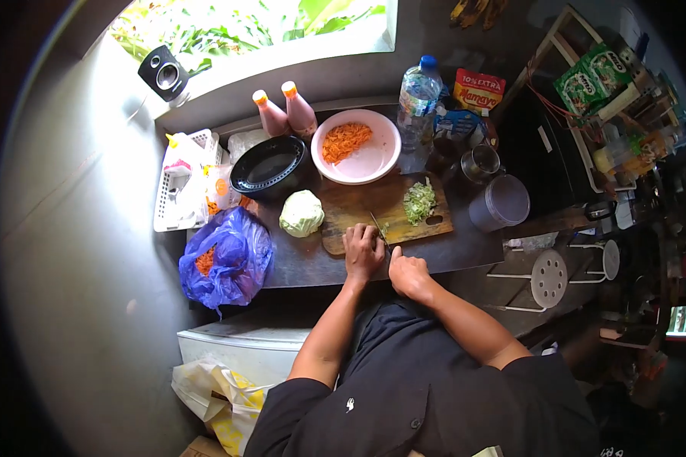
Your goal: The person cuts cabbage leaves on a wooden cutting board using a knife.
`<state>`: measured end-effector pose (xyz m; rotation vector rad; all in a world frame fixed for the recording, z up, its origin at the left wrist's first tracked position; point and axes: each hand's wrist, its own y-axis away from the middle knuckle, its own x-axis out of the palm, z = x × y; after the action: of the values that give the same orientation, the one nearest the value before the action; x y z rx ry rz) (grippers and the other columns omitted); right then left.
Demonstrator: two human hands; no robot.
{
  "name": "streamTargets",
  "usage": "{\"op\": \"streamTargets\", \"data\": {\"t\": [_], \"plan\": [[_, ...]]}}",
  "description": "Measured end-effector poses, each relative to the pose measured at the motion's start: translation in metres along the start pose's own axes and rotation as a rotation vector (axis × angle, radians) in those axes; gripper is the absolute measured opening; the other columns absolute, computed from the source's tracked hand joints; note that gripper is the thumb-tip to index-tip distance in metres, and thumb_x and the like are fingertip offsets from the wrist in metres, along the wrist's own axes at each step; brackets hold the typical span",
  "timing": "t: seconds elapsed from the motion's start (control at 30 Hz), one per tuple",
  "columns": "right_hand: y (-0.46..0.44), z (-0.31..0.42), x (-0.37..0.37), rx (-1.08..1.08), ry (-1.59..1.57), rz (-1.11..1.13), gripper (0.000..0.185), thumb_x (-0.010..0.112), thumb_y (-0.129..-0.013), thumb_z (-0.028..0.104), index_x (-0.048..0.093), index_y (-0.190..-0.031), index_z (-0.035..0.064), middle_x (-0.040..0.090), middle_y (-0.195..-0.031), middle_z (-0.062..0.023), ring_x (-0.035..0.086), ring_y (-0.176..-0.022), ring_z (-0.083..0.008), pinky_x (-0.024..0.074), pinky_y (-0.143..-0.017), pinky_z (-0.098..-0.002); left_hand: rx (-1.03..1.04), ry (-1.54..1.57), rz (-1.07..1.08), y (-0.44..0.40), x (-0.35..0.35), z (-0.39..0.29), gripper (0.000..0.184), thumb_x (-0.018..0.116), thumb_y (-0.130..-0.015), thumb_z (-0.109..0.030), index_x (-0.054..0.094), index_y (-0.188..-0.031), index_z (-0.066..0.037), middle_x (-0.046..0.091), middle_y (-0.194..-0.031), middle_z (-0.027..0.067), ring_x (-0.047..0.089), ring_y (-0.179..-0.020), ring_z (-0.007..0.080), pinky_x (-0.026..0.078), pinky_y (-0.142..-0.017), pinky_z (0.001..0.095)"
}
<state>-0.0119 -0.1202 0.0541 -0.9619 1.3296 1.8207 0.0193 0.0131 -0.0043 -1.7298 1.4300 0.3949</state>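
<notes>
My right hand (pixel 410 274) is closed round the handle of a knife (pixel 375 222), its thin blade pointing away over the wooden cutting board (pixel 351 202). Beside the blade, my left hand (pixel 363 250) presses down at the board's near edge with fingers bent together. Whatever lies beneath those fingers is hidden; a few pale green shreds show near them. A pile of shredded cabbage (pixel 419 202) sits on the board's right part. Left of the board rests a pale cabbage head (pixel 302 214).
Behind the board stand a pink basin (pixel 393 156) with shredded carrot (pixel 346 142), a black bowl (pixel 244 181), two orange-capped bottles (pixel 299 110) and a large water bottle (pixel 419 107). A blue plastic bag (pixel 244 263) sits left, a lidded tub (pixel 499 204) right.
</notes>
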Motion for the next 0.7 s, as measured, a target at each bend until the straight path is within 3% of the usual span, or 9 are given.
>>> {"op": "streamTargets", "data": {"t": [0.07, 0.27, 0.33, 0.7], "plan": [[-0.008, -0.003, 0.012, 0.015, 0.01, -0.067, 0.036, 0.059, -0.083, 0.005, 0.046, -0.114, -0.0083, 0.072, -0.088, -0.0261, 0.073, -0.084, -0.0385, 0.0581, -0.073, -0.0473, 0.02, 0.015, 0.005, 0.0, -0.003, -0.001, 0.014, 0.067, -0.077, -0.012, 0.064, -0.09, -0.01, 0.058, -0.095, 0.0093, 0.054, -0.095, 0.0314, 0.042, -0.083, 0.0446], [-0.009, 0.005, -0.018, -0.01, 0.011, 0.003, 0.035, 0.058, -0.085, 0.005, 0.045, -0.114, -0.0077, 0.072, -0.09, -0.0257, 0.072, -0.087, -0.0396, 0.0577, -0.075, -0.0473, 0.063, 0.112, -0.067, 0.006, -0.004, 0.003, 0.017, 0.069, -0.076, -0.007, 0.068, -0.093, -0.007, 0.061, -0.094, 0.0112, 0.055, -0.094, 0.0325, 0.045, -0.083, 0.043], [0.003, 0.011, -0.022, 0.053, 0.036, 0.082, 0.044, 0.066, -0.082, 0.009, 0.045, -0.118, -0.0046, 0.073, -0.098, -0.0228, 0.073, -0.093, -0.0354, 0.0581, -0.077, -0.0442, 0.061, 0.103, -0.053, 0.008, -0.007, 0.004, 0.017, 0.069, -0.077, -0.005, 0.069, -0.094, -0.007, 0.062, -0.096, 0.0116, 0.055, -0.095, 0.0329, 0.046, -0.084, 0.0423], [0.004, 0.004, -0.011, 0.015, 0.035, 0.054, 0.034, 0.059, -0.088, 0.01, 0.045, -0.116, -0.0028, 0.073, -0.094, -0.0239, 0.073, -0.089, -0.0354, 0.0588, -0.075, -0.0441, 0.027, 0.132, -0.1, 0.008, -0.004, 0.009, 0.013, 0.07, -0.076, -0.004, 0.068, -0.088, -0.007, 0.061, -0.092, 0.011, 0.056, -0.092, 0.0319, 0.047, -0.08, 0.0411]]}}
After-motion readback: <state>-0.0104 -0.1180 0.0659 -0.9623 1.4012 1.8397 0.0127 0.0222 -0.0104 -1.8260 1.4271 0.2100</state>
